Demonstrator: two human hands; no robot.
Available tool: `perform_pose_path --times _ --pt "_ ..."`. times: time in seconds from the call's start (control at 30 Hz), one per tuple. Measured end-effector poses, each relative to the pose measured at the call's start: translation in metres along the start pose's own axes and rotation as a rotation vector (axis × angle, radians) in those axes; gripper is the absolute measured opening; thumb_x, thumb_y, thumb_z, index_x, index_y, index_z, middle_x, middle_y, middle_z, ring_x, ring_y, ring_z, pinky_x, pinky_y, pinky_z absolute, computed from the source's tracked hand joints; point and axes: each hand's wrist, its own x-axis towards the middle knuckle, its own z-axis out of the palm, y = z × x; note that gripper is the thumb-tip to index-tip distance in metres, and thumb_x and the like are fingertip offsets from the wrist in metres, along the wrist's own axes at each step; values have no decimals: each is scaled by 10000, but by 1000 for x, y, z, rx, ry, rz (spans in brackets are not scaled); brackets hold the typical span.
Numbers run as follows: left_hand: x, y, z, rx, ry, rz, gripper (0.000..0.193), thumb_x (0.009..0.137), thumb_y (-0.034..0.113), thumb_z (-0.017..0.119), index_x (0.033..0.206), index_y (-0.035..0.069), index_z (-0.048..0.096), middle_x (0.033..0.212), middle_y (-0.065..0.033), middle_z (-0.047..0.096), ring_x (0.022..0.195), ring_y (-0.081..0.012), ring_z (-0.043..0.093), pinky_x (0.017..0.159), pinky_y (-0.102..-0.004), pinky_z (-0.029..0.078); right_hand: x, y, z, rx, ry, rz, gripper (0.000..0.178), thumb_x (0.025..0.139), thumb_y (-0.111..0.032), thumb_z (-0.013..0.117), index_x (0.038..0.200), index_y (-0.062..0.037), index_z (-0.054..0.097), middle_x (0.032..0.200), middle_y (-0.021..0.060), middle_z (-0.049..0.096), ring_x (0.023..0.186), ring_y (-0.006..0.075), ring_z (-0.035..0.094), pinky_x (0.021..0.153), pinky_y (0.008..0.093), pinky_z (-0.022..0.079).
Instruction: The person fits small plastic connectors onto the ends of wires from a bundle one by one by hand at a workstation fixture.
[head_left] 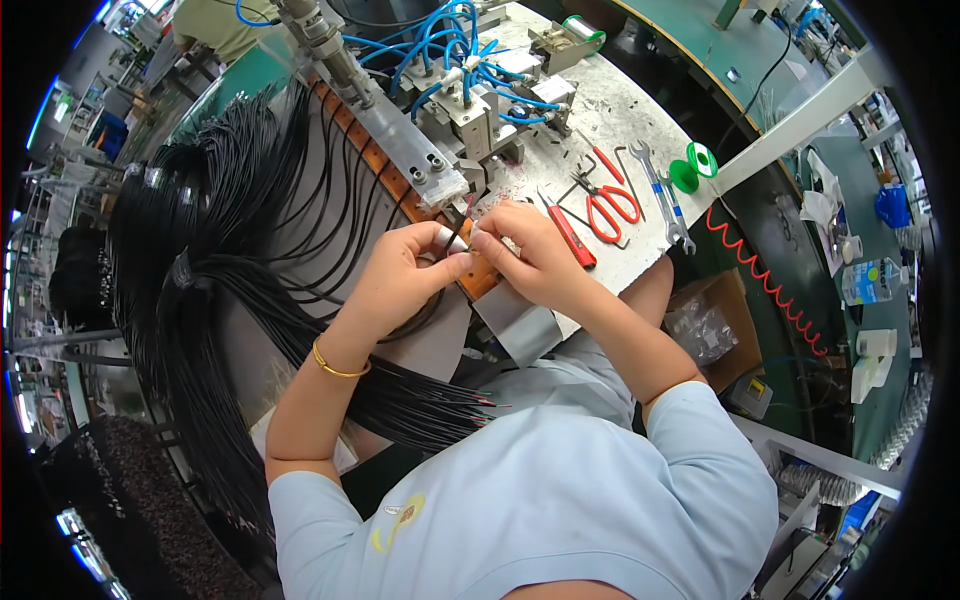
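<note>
My left hand (405, 275), with a white cover on one finger and a gold bangle at the wrist, pinches a thin black cable (432, 308) near its end. Close against it, the fingers of my right hand (530, 250) are also pressed together; whatever lies between those fingertips is too small to make out. Both hands meet over the orange-brown strip (478, 272) at the bench edge, just in front of a metal fixture (440, 185). Several single black cables run from this strip toward the big bundle of black cables (190, 230) on the left.
Right of the hands lie a red-handled cutter (575, 240), red-handled pliers (612, 212), hex keys and wrenches (660, 190). A green spool (702, 160) stands at the corner, near a red coiled hose (765, 280). Blue air tubes (465, 60) top the machine. Below right is a cardboard box (735, 310).
</note>
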Motion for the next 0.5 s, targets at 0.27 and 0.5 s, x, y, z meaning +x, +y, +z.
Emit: perform_pose_path --times 0.27,0.5 --pt "6 -11 -5 283 68 -122 216 893 206 642 846 -1 598 676 -9 563 490 -40 487 452 -198 391 -5 42 3 -17 3 156 241 931 -211 534 827 7 524 728 95 532 691 214 507 646 316 403" --pt "14 -35 -4 731 306 408 232 890 201 641 870 -27 600 644 -80 600 503 -104 566 440 -261 419 -6 60 12 251 3 361 218 904 -185 534 791 0 519 675 96 512 634 196 488 602 326 400"
